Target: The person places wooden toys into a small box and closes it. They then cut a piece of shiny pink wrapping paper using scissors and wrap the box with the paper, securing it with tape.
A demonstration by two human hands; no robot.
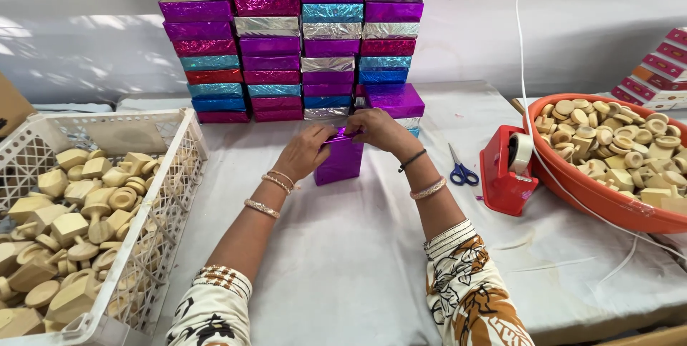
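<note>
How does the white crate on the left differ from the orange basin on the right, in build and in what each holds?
The white crate is rectangular with lattice walls; the orange basin is round with solid walls. The crate's wooden pieces are mostly bigger, with blocky or knobbed shapes on stems; the basin's wooden pieces are mostly small flat discs and rings. Both hold pale unpainted wood and sit on the white-covered table.

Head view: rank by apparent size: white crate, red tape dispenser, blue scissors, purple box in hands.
1. white crate, nearest the camera, so partly perspective
2. red tape dispenser and purple box look alike; no ranking
3. blue scissors
</note>
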